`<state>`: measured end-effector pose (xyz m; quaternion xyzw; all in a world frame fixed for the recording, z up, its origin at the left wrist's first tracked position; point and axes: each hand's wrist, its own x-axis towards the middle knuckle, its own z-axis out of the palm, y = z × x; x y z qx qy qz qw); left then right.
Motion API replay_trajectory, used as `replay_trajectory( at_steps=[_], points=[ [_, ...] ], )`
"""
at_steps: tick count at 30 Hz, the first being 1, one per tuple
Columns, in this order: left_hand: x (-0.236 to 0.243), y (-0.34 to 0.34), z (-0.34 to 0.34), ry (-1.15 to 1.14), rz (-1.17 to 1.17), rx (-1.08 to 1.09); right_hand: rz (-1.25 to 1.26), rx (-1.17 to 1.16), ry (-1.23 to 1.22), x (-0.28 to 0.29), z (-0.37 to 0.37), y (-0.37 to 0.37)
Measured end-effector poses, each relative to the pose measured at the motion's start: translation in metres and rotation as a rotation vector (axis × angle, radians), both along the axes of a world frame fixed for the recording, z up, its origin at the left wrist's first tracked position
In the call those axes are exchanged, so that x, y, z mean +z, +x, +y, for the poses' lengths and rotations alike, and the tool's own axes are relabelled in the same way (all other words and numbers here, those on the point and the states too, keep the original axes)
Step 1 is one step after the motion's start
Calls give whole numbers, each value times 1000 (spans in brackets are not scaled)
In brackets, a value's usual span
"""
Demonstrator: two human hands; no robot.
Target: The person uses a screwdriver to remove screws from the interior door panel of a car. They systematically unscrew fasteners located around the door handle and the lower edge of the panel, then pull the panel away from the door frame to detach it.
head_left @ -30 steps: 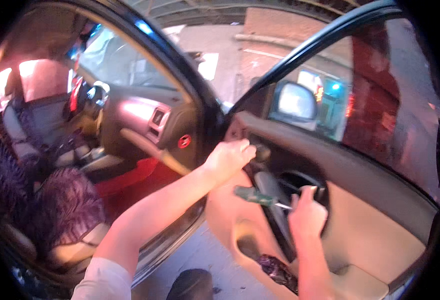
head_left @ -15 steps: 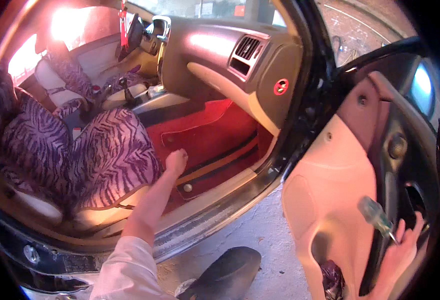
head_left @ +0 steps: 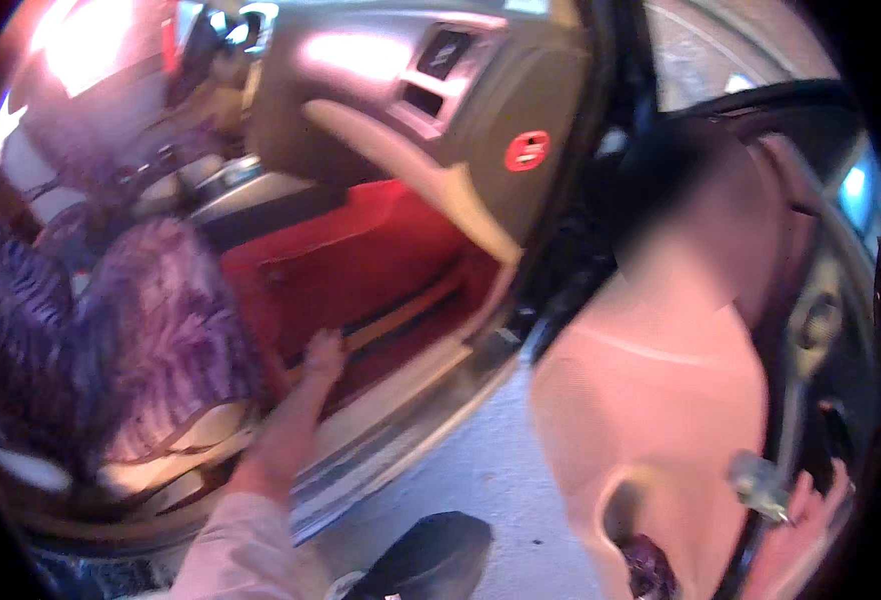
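Note:
My left hand point(head_left: 323, 357) hovers over the car's door opening, near the front edge of the zebra-patterned seat point(head_left: 166, 330). Its fingers look curled together; motion blurs them, and anything inside is hidden. At the lower right, my right hand point(head_left: 813, 515) is beside the inner side of the open car door point(head_left: 661, 390). It grips a screwdriver point(head_left: 758, 482) by its shaft end, with the clear greenish handle pointing away from the fingers. Some of those fingers stretch toward the black door trim point(head_left: 811, 400). The screwdriver's tip cannot be made out.
Red carpet point(head_left: 311, 275) covers the footwell below the dashboard point(head_left: 361, 120). A door sill point(head_left: 401, 410) runs between seat and ground. Purple patterned cloth point(head_left: 649, 565) sits in the door pocket. A dark blurred patch hides the door's upper front. My shoe point(head_left: 431, 555) stands on pale concrete.
The view has turned, so the car's interior has shifted left and the picture is blurrier. My left hand appears slightly lower and farther left. The screwdriver stays in my right hand.

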<state>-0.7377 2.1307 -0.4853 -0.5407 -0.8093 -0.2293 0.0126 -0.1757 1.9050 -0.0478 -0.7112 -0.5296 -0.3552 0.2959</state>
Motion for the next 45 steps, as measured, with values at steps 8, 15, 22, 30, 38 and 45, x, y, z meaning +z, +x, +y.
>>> replay_trajectory(
  at_steps=[8, 15, 22, 30, 38, 45],
  points=[
    [268, 217, -44, 812, -281, -587, 40, 168, -80, -3, 8, 5],
    [431, 386, -117, 1142, -459, -1281, 12, 280, -105, 4, 0, 8],
    [468, 419, -104, 891, -288, -1303, 22, 353, -88, 8, -4, 9],
    [466, 428, -109, 954, -145, -1143, 133, 472, -57, 8, -7, 8],
    [470, 422, -109, 906, -254, -1208, 117, 474, -60, 7, -8, 9],
    [464, 416, -115, 827, -384, -1276, 105, 452, -38, 5, -7, 6]
  ],
)
